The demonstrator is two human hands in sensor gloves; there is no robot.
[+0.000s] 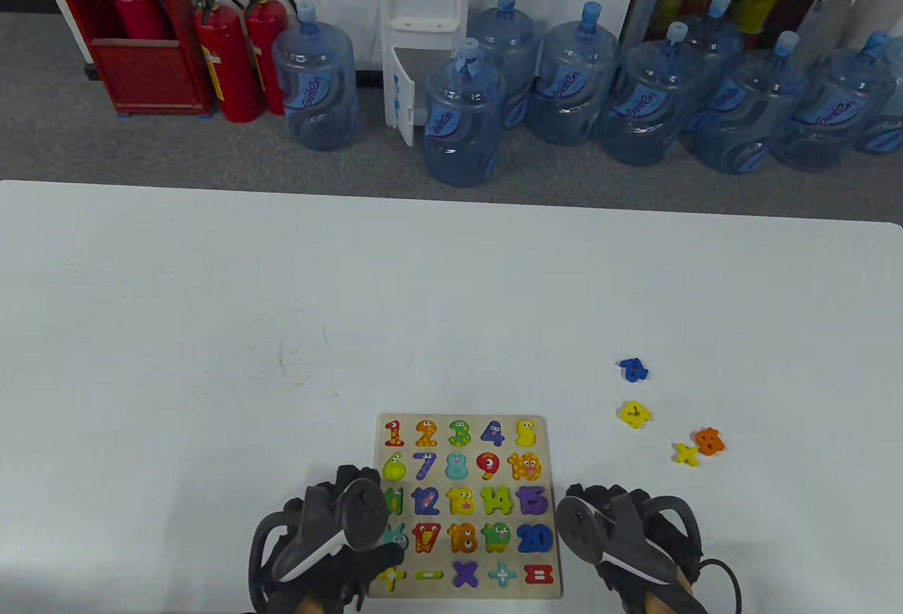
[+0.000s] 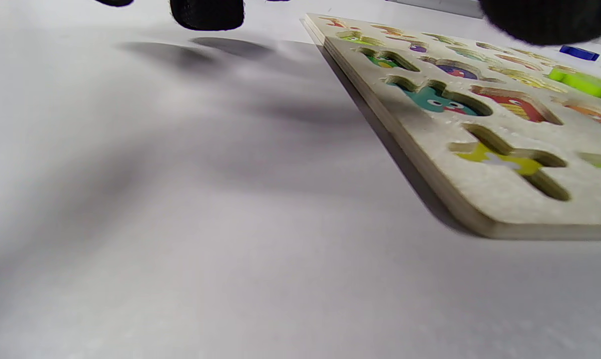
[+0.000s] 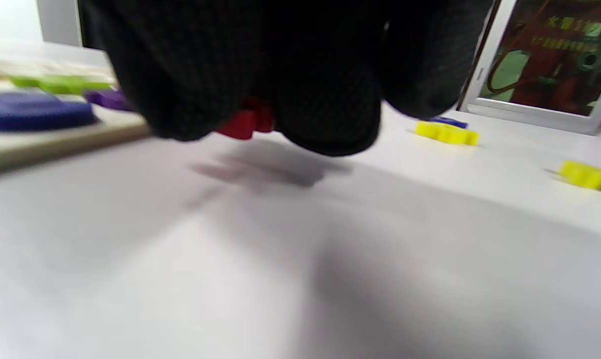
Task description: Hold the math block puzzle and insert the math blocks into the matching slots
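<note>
The wooden puzzle board (image 1: pixel 469 508) lies flat at the table's front middle, with most number blocks seated. In the left wrist view the board (image 2: pixel 485 194) shows open slots along its left edge. My left hand (image 1: pixel 367 522) is at the board's lower left corner, thumb (image 2: pixel 549 20) over the board, other fingers (image 2: pixel 208 12) spread above the table beside it. My right hand (image 1: pixel 589 526) is just right of the board; its fingers (image 3: pixel 330 109) pinch a red block (image 3: pixel 245 122) just above the table. Loose blocks lie to the right: blue (image 1: pixel 633 370), yellow (image 1: pixel 634 414), yellow cross (image 1: pixel 686 454), orange (image 1: pixel 710 440).
The white table (image 1: pixel 211 360) stretches left and behind the board. Beyond its far edge stand water bottles (image 1: pixel 462 113), a water dispenser (image 1: pixel 423 21) and fire extinguishers (image 1: pixel 229 56) on the floor.
</note>
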